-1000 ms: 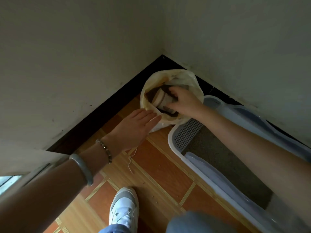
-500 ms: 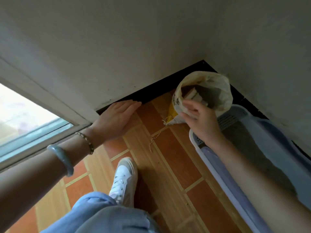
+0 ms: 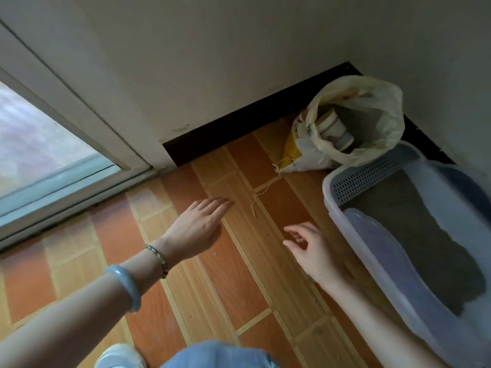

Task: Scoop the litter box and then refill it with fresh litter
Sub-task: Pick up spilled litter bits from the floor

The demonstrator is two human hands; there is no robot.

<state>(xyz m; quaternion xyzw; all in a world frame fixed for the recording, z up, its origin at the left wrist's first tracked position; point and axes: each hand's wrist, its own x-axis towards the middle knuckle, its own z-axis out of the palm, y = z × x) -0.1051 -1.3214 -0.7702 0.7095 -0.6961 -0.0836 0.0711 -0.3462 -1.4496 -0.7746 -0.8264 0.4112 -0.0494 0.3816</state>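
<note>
A white and pale-blue litter box (image 3: 335, 193) lies along the right wall, grey litter (image 3: 425, 235) inside and a perforated grid at its far end. In the corner behind it stands an open yellowish litter bag (image 3: 382, 96) with a round scoop cup (image 3: 334, 131) lying inside. My left hand (image 3: 198, 227) hovers flat over the floor tiles with straight fingers, holding nothing. My right hand (image 3: 310, 248) hangs just left of the box rim, fingers loosely spread and empty.
Orange and wood-pattern floor tiles (image 3: 239, 274) fill the middle. A loose string (image 3: 261, 193) trails from the bag across the floor. A glass door with a grey sill (image 3: 61, 187) is at left. My white shoe (image 3: 117, 358) and blue-clad knee show at the bottom.
My right hand let go of the bag's rim and drew back toward me, down beside the box. My left hand came off the baseboard. The view swung left and down.
</note>
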